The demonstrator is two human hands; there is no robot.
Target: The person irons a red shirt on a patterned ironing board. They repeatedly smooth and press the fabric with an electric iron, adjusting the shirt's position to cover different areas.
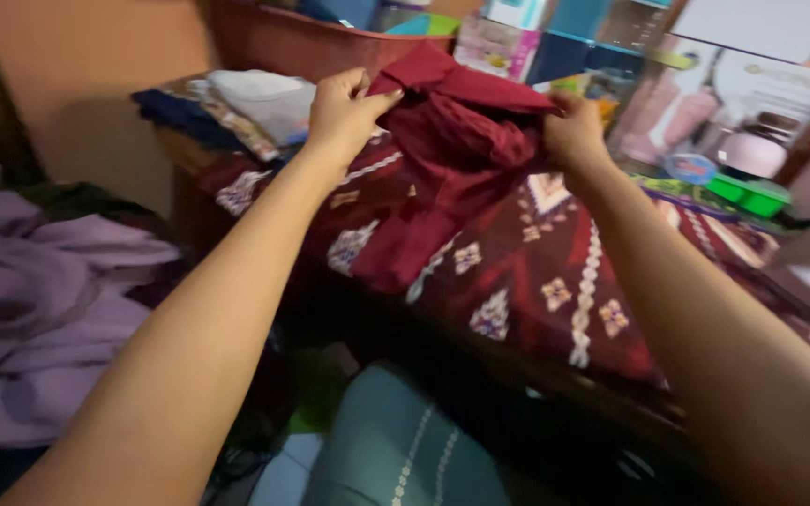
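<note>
Both hands grip a dark red garment (452, 141) lying bunched on the patterned maroon cloth (555, 281), the left hand (344, 112) pinching its near-left edge, the right hand (574, 131) closed on its right side, with folded clothes (236, 108) just left of it.

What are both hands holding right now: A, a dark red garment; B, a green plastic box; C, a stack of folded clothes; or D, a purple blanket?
A: the left hand and the right hand each grip an edge of the dark red garment, bunched above the patterned cloth.
</note>
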